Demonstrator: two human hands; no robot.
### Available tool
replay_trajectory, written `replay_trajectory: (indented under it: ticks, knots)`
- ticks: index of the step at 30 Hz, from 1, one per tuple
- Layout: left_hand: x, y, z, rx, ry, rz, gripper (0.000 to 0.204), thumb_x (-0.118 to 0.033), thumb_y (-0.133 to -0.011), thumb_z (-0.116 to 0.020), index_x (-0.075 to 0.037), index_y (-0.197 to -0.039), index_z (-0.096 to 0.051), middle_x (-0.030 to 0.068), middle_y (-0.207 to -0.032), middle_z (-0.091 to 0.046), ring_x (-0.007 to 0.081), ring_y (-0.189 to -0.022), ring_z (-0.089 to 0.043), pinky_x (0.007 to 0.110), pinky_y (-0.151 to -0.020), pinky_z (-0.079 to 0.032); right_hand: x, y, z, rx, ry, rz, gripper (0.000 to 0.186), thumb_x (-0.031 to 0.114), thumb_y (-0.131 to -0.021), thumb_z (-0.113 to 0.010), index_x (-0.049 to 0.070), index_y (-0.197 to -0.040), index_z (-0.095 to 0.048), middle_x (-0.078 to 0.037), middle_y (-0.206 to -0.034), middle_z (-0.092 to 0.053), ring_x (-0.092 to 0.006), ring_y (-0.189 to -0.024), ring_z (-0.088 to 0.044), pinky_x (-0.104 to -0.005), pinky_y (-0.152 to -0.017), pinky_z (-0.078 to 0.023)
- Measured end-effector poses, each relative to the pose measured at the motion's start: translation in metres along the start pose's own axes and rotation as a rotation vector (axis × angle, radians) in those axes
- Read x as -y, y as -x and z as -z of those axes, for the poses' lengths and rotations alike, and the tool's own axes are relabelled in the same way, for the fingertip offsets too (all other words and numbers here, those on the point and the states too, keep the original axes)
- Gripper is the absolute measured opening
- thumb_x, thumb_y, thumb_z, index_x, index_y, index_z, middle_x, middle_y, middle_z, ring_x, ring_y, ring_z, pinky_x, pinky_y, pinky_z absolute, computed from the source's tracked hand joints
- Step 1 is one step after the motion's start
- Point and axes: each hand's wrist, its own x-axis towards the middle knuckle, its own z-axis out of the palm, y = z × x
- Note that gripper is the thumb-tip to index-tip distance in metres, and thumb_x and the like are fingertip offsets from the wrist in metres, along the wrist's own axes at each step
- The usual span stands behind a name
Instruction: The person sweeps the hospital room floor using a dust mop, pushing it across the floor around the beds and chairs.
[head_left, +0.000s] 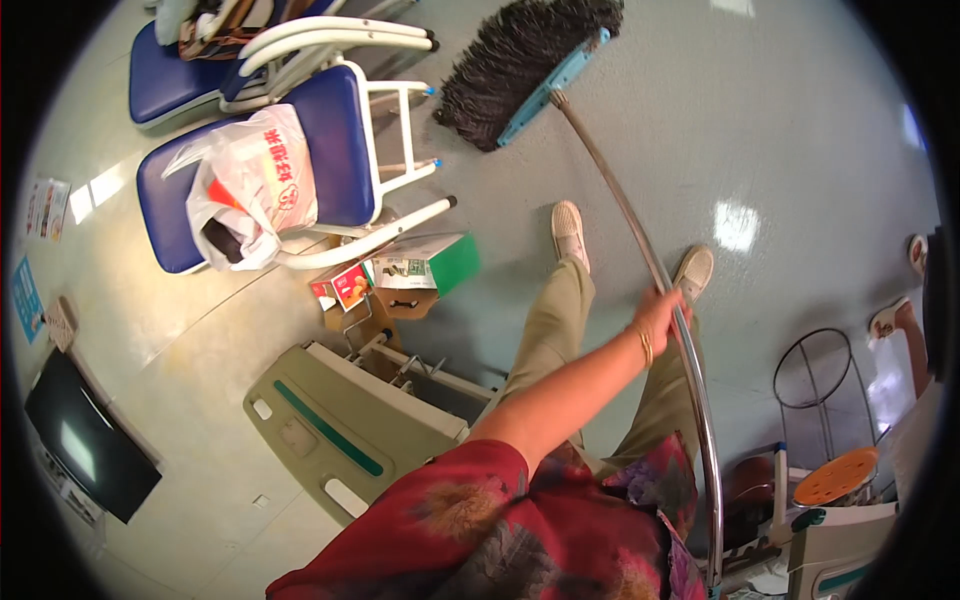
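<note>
My left hand (660, 318) is closed around the long metal handle of a mop (640, 235), with a gold bracelet on its wrist. The handle runs from the lower edge up to a light blue head bar (553, 88). Dark, shaggy strands (515, 65) spread from that bar across the grey floor, beyond my feet. My right hand is out of the picture, and the handle's top end leaves the view at the bottom.
Blue-seated chairs (335, 150) stand at the upper left, one holding a white plastic bag (255, 185). Near them are a green-and-white carton (430, 268) and a bed's end board (350, 425). At right are a round wire stand (815, 370), an orange stool (837, 476) and another person's feet (890, 318).
</note>
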Motion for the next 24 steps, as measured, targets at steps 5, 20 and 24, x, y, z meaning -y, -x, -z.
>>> replay_trajectory:
  ticks: [5, 20, 24]
  knots:
    - [-0.026, -0.035, 0.003, -0.083, 0.014, -0.005, 0.014, -0.018, -0.075, -0.045, -0.008, -0.08, -0.037, 0.0044, -0.068, -0.043, 0.0159, -0.057, -0.046, 0.033, -0.053, -0.044, -0.024, -0.027, -0.025, 0.284, 0.238, -0.302, 0.05, 0.029, -0.061, -0.057, 0.011, -0.105, -0.043, -0.017, -0.063, -0.054, -0.0323, -0.058, -0.052, -0.0397, -0.049, -0.041]
    - [-0.037, 0.058, -0.008, 0.016, 0.331, 0.059, 0.022, -0.027, -0.074, -0.049, -0.015, -0.066, -0.034, -0.0033, -0.052, -0.033, 0.01, -0.047, -0.032, 0.027, -0.048, -0.031, -0.003, 0.012, 0.022, -0.261, 0.435, -0.184, 0.023, 0.015, -0.07, -0.047, 0.01, -0.091, -0.052, -0.011, -0.074, -0.054, -0.0257, -0.065, -0.053, -0.0346, -0.057, -0.042]
    - [-0.051, 0.099, -0.045, 0.153, 0.41, 0.05, 0.023, -0.026, -0.073, -0.05, -0.015, -0.061, -0.033, -0.0039, -0.049, -0.03, 0.0099, -0.046, -0.031, 0.026, -0.048, -0.03, -0.029, 0.043, 0.042, -0.47, 0.446, -0.229, 0.029, 0.009, -0.071, -0.046, 0.008, -0.1, -0.049, -0.012, -0.088, -0.054, -0.0247, -0.076, -0.053, -0.0329, -0.065, -0.042]
